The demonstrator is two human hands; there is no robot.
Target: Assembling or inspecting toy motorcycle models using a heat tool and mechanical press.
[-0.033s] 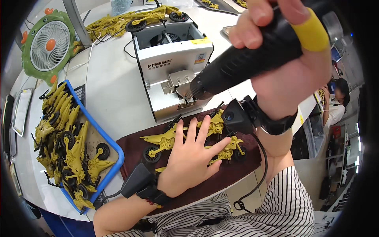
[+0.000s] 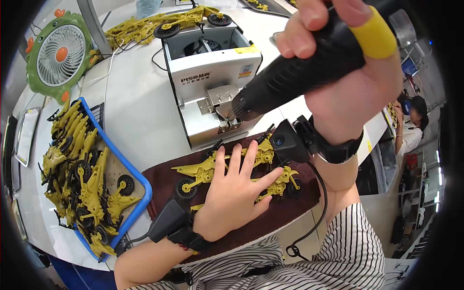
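My right hand (image 2: 355,99) is wrapped round a black electric screwdriver (image 2: 285,77), a yellow band on its thumb. The screwdriver slants down to the left, its nose at the metal outlet of a silver screw feeder (image 2: 203,92); the bit's contact cannot be made out. Flat with fingers spread, my left hand (image 2: 229,203) rests on yellow plastic toy motorcycles with black wheels. One toy motorcycle (image 2: 195,171) shows left of the fingers, another (image 2: 285,181) right of them. They lie on a dark maroon mat (image 2: 159,174); my hand covers their middle parts.
On the left stands a blue tray (image 2: 140,179) heaped with toy motorcycles (image 2: 92,188). Behind it is a green fan (image 2: 60,55). More yellow toys (image 2: 140,31) lie behind the feeder. A cable hangs from my right wrist camera (image 2: 287,140). Another person (image 2: 411,125) sits far right.
My right hand and the screwdriver have shifted slightly left, with the nose still at the feeder outlet. My left hand and the toy motorcycles have stayed in place.
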